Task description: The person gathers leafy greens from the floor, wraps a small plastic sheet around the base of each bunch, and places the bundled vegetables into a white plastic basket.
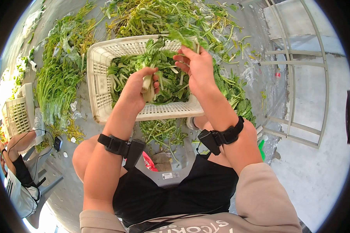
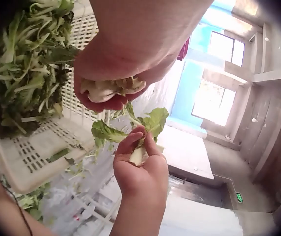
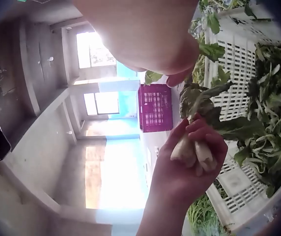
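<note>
My left hand (image 1: 134, 88) grips several leafy green stalks (image 3: 194, 153) with thick white stem ends, over the near side of a white plastic crate (image 1: 100, 83). The cut ends point toward me, and the leaves spread out beyond the fingers. Higher and to the right, near the crate's far right corner, my right hand (image 1: 201, 70) pinches a single leafy stalk (image 2: 139, 155) between thumb and fingers. Its green leaf fans out past the fingertips in the left wrist view. Loose leafy greens (image 1: 169, 91) lie in the crate below both hands.
Heaps of greens and yellowed leaves (image 1: 151, 17) cover the floor beyond the crate, with more greens (image 1: 58, 91) at left. A metal frame (image 1: 289, 64) stands at right. Another person sits at far left beside a second crate (image 1: 17, 112). A purple crate (image 3: 155, 108) stands farther off.
</note>
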### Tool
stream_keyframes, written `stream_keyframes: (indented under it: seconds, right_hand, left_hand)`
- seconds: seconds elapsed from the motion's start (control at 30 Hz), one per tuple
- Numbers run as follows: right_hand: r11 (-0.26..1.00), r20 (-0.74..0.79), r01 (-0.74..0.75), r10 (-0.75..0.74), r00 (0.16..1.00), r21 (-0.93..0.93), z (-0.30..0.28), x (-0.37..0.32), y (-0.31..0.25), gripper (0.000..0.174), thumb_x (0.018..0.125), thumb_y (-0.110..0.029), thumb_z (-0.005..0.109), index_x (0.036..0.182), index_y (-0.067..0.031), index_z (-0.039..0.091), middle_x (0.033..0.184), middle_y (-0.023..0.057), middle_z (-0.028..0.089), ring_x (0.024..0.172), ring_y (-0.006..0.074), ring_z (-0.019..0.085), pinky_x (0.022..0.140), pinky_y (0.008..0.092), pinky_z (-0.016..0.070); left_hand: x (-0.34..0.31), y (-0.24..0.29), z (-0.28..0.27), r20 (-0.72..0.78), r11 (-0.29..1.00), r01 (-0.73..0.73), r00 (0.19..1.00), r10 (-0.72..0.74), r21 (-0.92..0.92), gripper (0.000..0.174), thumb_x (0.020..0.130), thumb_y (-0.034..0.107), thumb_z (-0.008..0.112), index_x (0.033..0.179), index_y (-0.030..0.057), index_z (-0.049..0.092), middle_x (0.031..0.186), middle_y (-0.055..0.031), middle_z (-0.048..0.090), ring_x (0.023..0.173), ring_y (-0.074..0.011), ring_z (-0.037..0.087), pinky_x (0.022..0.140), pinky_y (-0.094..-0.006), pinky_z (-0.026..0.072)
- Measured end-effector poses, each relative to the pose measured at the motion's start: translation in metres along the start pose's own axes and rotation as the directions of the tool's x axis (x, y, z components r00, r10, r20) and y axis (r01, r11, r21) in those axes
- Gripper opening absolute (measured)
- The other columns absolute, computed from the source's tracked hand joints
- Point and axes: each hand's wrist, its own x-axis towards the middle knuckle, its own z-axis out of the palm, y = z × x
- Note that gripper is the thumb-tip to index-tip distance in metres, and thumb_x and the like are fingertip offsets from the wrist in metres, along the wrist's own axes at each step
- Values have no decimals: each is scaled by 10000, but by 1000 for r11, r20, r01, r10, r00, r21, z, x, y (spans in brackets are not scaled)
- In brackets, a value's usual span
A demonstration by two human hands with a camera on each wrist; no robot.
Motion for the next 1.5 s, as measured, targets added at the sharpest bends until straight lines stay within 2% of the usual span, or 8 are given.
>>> stream_keyframes:
  seconds: [0.17,0.27,0.3,0.6,0.83,1.0,1.17,1.5]
  right_hand:
    - [996,-109,68,-63,992,50,-9,6,-15,188,945,-120,646,1106,-34,603,950,62,658,774,169,678,649,268,573]
    - [997,-87,66,-63,994,32,-11,7,-18,200,958,-154,646,1116,-40,604,949,63,658,770,158,674,634,259,567]
    - [997,-86,68,-65,994,33,-11,7,-18,200,958,-154,646,1116,-40,604,949,63,658,770,158,674,634,259,567]
    - [997,188,-74,68,980,23,-2,-3,-18,224,1031,-198,503,1166,-40,587,1020,99,697,793,190,699,614,284,590]
    - [993,262,-122,118,958,-1,4,-9,-18,197,1007,-166,557,1166,-65,613,1082,78,710,945,176,679,776,342,547]
    - [993,274,-114,112,955,-8,4,-5,-7,165,962,-150,644,1105,-69,664,1030,37,712,910,146,658,775,340,524]
    - [995,281,-101,93,955,16,7,-7,0,136,936,-114,676,1056,-57,702,971,11,707,861,127,636,778,326,494]
    - [999,299,23,-15,954,-25,8,-7,4,128,883,-22,699,1010,-9,705,946,56,713,802,137,646,745,286,509]
  left_hand:
    - [-12,10,14,177,964,-168,963,205,-204,263,995,206,571,1192,35,538,934,-62,607,785,-164,603,752,-344,542]
    - [5,-6,-3,98,976,-48,993,70,-212,266,1025,214,537,1217,30,518,998,-70,593,818,-165,597,777,-352,548]
    - [9,-13,-5,45,972,-46,997,58,-230,176,1014,178,565,1116,36,549,901,-61,606,753,-154,594,692,-340,542]
    - [-6,9,15,169,953,-282,939,298,-115,175,995,191,615,1086,66,532,832,9,511,704,-95,490,644,-283,435]
    - [2,7,0,84,946,-308,945,317,-106,223,954,186,673,1114,51,593,798,13,533,682,-103,513,646,-288,456]
    - [-10,9,13,-6,941,-339,941,339,13,205,934,192,698,1083,66,635,892,-21,641,762,-124,609,687,-303,512]
    - [-21,7,26,75,960,-275,960,271,53,251,931,208,704,1143,101,621,998,-9,677,866,-121,649,728,-303,527]
    - [-12,3,15,204,957,-287,940,275,32,247,941,193,689,1163,120,610,1009,19,655,831,-82,615,659,-280,484]
